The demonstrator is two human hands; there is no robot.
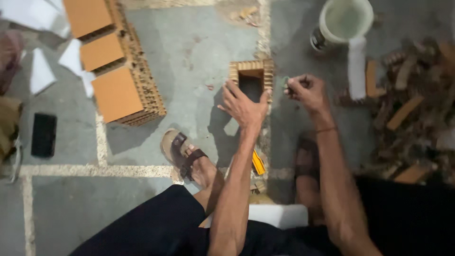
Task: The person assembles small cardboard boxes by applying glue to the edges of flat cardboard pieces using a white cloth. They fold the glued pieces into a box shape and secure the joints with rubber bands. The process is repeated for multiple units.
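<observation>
The person sits low over a grey floor [189, 52] with pale lines across it; both bare arms reach out in front.

The left hand [244, 106] is spread wide, fingers apart, holding nothing; its fingertips rest on the near edge of a small frame [251, 68]; the frame is a little open box built of thin brown sticks, standing on the floor right in front of the person, with a dark hole in the middle.

The right hand [305, 90] is closed up tight, just to the right of the frame and apart from it; something small and greenish [285, 83] pokes out by its fingertips, but it is too blurry to tell what it is.

A foot in a brown sandal [182, 151] sits on the floor to the left of the left arm; a yellow tool [258, 163] lies near that arm, partly hidden by it.

Far left and further away, three blocks [113, 61] stand in a row; each has a flat orange top and bumpy stick sides; white paper bits [40, 71] lie beside them, and a black flat thing [43, 135] lies nearer the person.

Up at the top right is a pale bucket [346, 21]; a white strip [356, 66] hangs down from it; a messy pile of sticks [412, 104] fills the right side.
</observation>
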